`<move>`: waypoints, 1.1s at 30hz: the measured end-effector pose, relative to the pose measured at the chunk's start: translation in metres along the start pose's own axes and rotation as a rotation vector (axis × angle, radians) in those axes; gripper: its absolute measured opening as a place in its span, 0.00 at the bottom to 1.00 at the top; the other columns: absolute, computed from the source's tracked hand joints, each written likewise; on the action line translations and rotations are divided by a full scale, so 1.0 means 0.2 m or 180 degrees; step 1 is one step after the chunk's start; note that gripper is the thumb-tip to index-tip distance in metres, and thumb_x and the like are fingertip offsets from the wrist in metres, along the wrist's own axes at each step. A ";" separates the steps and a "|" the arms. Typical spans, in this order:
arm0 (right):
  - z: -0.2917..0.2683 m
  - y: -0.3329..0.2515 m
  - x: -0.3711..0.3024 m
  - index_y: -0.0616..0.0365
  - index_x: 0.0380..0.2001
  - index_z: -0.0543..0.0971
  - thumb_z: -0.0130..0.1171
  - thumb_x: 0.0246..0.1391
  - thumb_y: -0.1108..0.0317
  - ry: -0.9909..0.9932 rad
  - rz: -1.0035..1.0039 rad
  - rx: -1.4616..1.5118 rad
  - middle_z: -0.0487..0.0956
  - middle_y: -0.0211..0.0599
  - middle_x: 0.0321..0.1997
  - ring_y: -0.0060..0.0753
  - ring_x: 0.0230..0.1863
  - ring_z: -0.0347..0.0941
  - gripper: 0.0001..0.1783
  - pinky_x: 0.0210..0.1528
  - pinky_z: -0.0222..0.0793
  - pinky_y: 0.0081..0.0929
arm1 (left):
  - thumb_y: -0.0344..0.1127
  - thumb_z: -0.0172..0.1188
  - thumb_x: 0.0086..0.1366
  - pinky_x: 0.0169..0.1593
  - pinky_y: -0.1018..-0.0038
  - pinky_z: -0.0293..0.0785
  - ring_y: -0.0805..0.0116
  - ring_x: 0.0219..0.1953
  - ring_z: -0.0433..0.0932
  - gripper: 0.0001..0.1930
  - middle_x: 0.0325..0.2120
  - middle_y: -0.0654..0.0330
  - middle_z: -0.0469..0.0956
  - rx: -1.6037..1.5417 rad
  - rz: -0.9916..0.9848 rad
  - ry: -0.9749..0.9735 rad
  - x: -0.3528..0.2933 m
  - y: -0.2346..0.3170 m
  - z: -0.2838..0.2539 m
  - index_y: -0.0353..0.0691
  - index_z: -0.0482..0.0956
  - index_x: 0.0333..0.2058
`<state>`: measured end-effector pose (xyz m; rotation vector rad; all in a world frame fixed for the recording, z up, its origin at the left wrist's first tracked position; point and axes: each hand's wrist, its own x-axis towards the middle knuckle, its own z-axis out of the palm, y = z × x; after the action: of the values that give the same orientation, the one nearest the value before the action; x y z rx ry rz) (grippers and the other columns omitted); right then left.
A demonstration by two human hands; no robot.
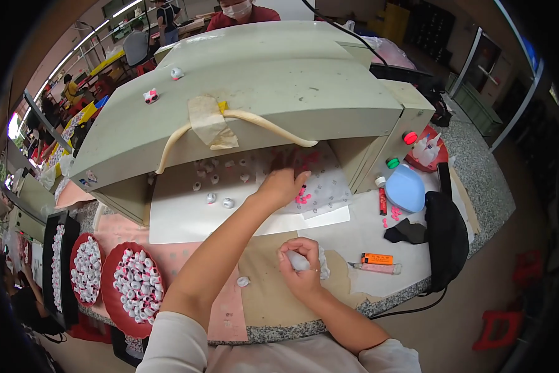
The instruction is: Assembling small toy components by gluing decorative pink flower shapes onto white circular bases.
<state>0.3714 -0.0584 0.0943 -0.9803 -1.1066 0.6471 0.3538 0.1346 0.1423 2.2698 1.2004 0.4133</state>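
My left hand (280, 188) reaches to the mouth of a grey-green metal box, over small pink pieces (303, 196) on a patterned sheet (330, 186). Its fingers are bent together, and whatever is at their tips is hidden. Closer to me, my right hand (299, 272) is closed around a whitish squeeze bottle (298, 260). A single small white figure (242, 281) lies left of that hand on brown paper (261, 304). More white figures (228, 203) stand on a white sheet (180, 217) inside the box.
The metal box (261, 81) spans the table. Red bowls (108, 292) of white-and-pink figures and a black tray (50, 224) stand left. At right are a blue dish (405, 188), an orange battery-like cylinder (377, 258), a cutter (379, 268) and a black bag (447, 242). Someone sits opposite.
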 end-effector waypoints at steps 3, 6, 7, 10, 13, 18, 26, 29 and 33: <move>-0.06 -0.04 0.03 0.57 0.42 0.61 0.54 0.52 0.81 0.0104 -0.0025 -0.0056 0.72 0.35 0.35 0.18 0.32 0.68 0.18 0.31 0.67 0.15 | 0.60 0.55 0.56 0.54 0.58 0.63 0.45 0.52 0.65 0.40 0.49 0.43 0.67 0.1163 0.0870 0.1198 0.07 -0.09 0.20 0.37 0.58 0.59; -0.17 -0.03 0.08 0.56 0.42 0.61 0.53 0.52 0.81 0.0545 0.0478 0.0307 0.72 0.35 0.35 0.17 0.31 0.67 0.18 0.28 0.65 0.14 | 0.63 0.56 0.53 0.57 0.58 0.59 0.46 0.55 0.63 0.42 0.52 0.46 0.65 0.1100 0.0767 0.0584 0.07 0.08 0.19 0.38 0.59 0.58; -0.20 -0.04 0.12 0.56 0.42 0.61 0.53 0.52 0.81 0.0535 0.0484 0.0454 0.71 0.34 0.35 0.16 0.31 0.66 0.17 0.27 0.65 0.13 | 0.63 0.56 0.53 0.57 0.58 0.59 0.46 0.55 0.63 0.42 0.52 0.46 0.65 0.1116 0.0754 0.0600 0.11 0.08 0.20 0.38 0.59 0.58; -0.26 -0.01 0.20 0.56 0.43 0.61 0.53 0.52 0.81 0.0438 0.0464 0.0625 0.71 0.34 0.36 0.15 0.31 0.66 0.17 0.28 0.64 0.13 | 0.60 0.58 0.53 0.55 0.56 0.61 0.49 0.53 0.64 0.39 0.50 0.47 0.66 0.1161 0.0618 0.0840 0.27 0.02 0.23 0.39 0.61 0.57; -0.25 0.00 0.24 0.56 0.43 0.61 0.52 0.53 0.81 0.0311 0.0338 0.0612 0.71 0.33 0.36 0.16 0.32 0.66 0.17 0.30 0.64 0.14 | 0.59 0.57 0.54 0.54 0.57 0.62 0.49 0.52 0.65 0.37 0.50 0.48 0.67 0.1594 0.0876 0.1083 0.35 -0.03 0.20 0.40 0.64 0.55; -0.10 -0.15 0.19 0.58 0.38 0.66 0.54 0.54 0.77 0.0505 0.0954 0.0460 0.70 0.29 0.33 0.17 0.32 0.65 0.10 0.35 0.63 0.14 | 0.53 0.58 0.56 0.55 0.59 0.62 0.48 0.53 0.66 0.34 0.50 0.45 0.67 0.1255 0.1507 0.0445 0.26 -0.14 0.08 0.40 0.62 0.57; -0.07 -0.31 0.33 0.66 0.38 0.74 0.57 0.53 0.67 0.0197 0.0608 -0.1689 0.76 0.48 0.41 0.46 0.47 0.71 0.14 0.51 0.63 0.34 | 0.52 0.59 0.56 0.49 0.59 0.67 0.45 0.45 0.70 0.35 0.44 0.43 0.70 0.0307 0.1098 -0.0435 -0.15 -0.01 -0.18 0.36 0.62 0.55; -0.01 -0.22 0.38 0.67 0.41 0.73 0.56 0.53 0.67 0.0148 0.0553 -0.2112 0.75 0.50 0.43 0.48 0.48 0.70 0.15 0.52 0.63 0.35 | 0.51 0.59 0.56 0.46 0.58 0.68 0.46 0.43 0.71 0.34 0.40 0.45 0.72 0.0482 0.1597 0.0442 -0.18 -0.16 -0.14 0.37 0.62 0.55; 0.04 -0.18 0.33 0.68 0.43 0.72 0.56 0.53 0.68 0.0122 0.0506 -0.2567 0.75 0.51 0.46 0.50 0.50 0.69 0.17 0.53 0.62 0.37 | 0.50 0.58 0.56 0.42 0.58 0.70 0.48 0.39 0.73 0.30 0.36 0.48 0.74 0.0625 0.1981 0.0552 -0.17 -0.30 -0.17 0.37 0.65 0.52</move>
<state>0.3845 -0.0164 0.1571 -1.7733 -1.2878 0.2883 0.2785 0.1447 0.1335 2.8071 0.5971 0.7592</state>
